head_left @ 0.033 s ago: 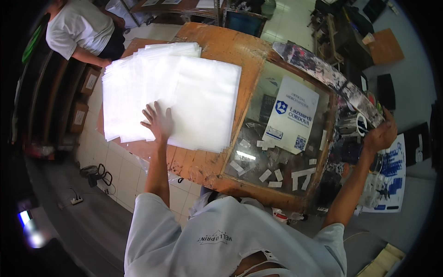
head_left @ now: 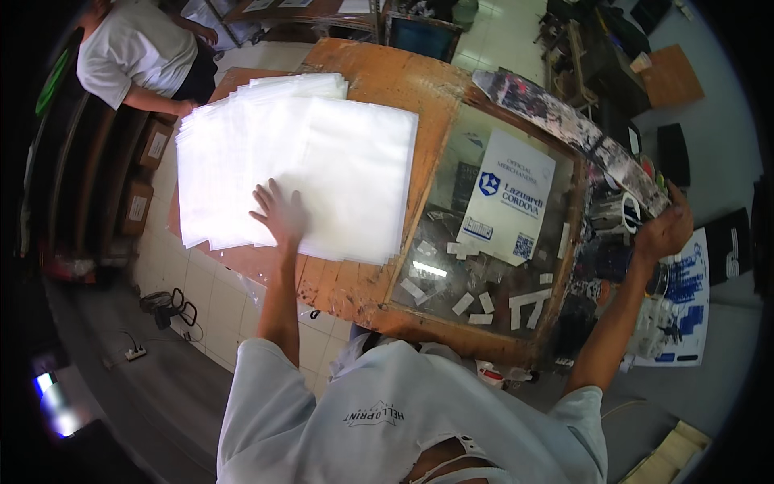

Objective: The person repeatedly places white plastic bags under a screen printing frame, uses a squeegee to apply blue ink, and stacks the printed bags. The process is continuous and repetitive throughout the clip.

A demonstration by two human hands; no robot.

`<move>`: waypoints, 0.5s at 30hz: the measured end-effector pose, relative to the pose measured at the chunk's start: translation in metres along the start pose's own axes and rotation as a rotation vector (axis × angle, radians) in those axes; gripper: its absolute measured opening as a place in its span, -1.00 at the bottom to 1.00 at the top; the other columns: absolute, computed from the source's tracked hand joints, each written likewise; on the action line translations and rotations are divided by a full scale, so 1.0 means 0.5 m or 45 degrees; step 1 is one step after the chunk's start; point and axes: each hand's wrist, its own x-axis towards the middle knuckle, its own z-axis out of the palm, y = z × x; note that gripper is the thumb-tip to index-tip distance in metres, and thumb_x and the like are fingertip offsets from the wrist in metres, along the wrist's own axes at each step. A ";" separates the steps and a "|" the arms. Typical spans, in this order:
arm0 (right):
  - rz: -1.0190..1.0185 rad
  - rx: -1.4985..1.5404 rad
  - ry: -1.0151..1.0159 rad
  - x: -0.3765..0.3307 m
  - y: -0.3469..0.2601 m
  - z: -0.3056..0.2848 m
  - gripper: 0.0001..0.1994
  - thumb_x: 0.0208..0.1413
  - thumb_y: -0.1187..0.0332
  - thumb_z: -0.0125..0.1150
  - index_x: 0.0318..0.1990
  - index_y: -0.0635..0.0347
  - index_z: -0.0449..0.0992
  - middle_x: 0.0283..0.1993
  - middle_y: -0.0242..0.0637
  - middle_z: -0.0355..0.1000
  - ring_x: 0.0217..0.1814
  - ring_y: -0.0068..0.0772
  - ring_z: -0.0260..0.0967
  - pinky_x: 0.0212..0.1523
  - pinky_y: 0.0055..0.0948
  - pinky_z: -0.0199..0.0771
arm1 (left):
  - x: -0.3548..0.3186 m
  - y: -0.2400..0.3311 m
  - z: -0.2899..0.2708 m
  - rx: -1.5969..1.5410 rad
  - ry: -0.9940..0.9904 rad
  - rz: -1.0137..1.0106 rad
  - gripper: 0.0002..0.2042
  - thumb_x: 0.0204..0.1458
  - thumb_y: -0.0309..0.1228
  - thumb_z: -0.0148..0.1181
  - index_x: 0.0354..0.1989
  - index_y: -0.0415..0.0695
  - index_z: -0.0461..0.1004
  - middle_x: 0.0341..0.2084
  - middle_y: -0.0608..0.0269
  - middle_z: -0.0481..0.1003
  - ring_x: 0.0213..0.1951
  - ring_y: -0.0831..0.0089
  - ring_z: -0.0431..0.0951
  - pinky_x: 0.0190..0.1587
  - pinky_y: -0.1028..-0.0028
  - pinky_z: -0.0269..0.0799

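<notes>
My left hand (head_left: 282, 222) splays, holding nothing, on thin white rectangular sheets (head_left: 359, 153): likely light, slippery; pinch edges. Right hand (head_left: 667, 229) grips long paint-stained frame (head_left: 564, 121).

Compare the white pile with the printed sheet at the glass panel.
The white pile holds many overlapping pieces; the printed sheet looks single. The pile's top looks blank; the sheet bears blue markings. The left hand is over the pile, no hand over the sheet. Both are mostly white.

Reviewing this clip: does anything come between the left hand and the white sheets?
Nothing visible does: the left hand, fingers spread, appears to rest directly on the white sheets. The right hand is well aside, at the stained bar.
</notes>
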 end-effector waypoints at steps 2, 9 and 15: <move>-0.073 -0.090 0.063 0.004 -0.023 -0.007 -0.47 0.49 0.14 -0.34 -0.11 0.10 0.70 -0.14 -0.20 0.64 -0.11 -0.06 0.56 0.03 -0.15 0.43 | -0.064 0.068 -0.017 -0.157 0.076 0.255 -0.39 0.20 -0.14 0.25 0.37 -0.11 0.25 0.46 -0.23 0.07 0.53 -0.11 -0.07 0.46 -0.30 -0.25; -0.149 -0.020 0.086 0.016 -0.046 -0.021 -0.61 0.41 0.24 -0.18 -0.14 0.01 0.70 -0.20 -0.29 0.64 -0.21 -0.08 0.55 -0.11 -0.17 0.45 | -0.245 0.249 -0.043 -0.800 -0.281 0.538 -0.77 0.00 -0.30 0.48 -0.28 -0.10 0.56 0.23 -0.08 0.41 0.38 -0.01 0.25 0.41 -0.16 0.05; -0.121 -0.004 0.081 0.010 -0.037 -0.028 -0.64 0.39 0.25 -0.12 -0.15 0.01 0.70 -0.23 -0.36 0.62 -0.18 -0.18 0.53 -0.07 -0.25 0.41 | -0.168 0.261 -0.089 -1.363 -0.637 -0.067 -0.76 0.05 -0.27 0.45 -0.31 -0.23 0.69 0.13 -0.13 0.55 0.21 0.16 0.51 0.29 0.29 0.31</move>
